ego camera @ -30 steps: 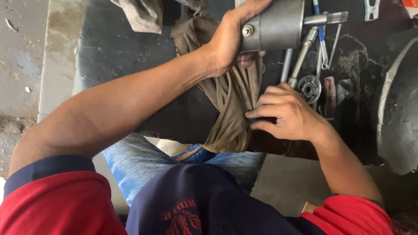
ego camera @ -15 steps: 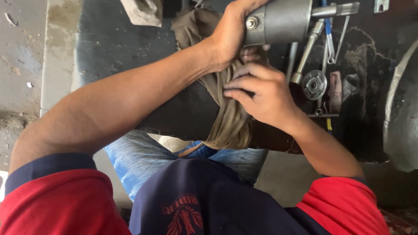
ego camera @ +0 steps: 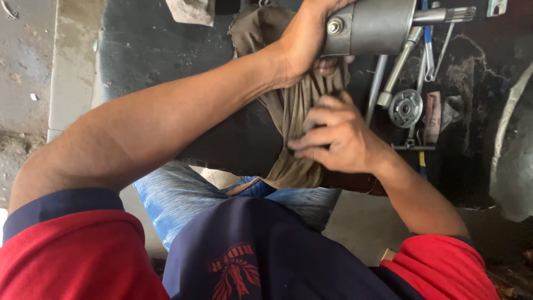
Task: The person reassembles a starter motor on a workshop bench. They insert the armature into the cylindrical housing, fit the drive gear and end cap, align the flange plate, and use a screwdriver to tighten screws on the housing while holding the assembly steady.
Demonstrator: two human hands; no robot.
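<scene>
Head view: my left hand [ego camera: 305, 41] is wrapped around the end of a grey metal cylinder [ego camera: 377, 25], held above the dark workbench [ego camera: 150, 50], its splined shaft pointing right. My right hand [ego camera: 333, 136] has fingers pinched together on an olive rag [ego camera: 288, 111] draped over the bench edge. Just right of it lie wrenches [ego camera: 430, 44], a socket extension [ego camera: 397, 66] and a round flanged disc [ego camera: 405, 108]. My left forearm hides part of the bench.

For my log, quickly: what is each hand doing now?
Left hand: closed, holding the grey metal cylinder.
Right hand: fingers pressing the brown cloth.
</scene>
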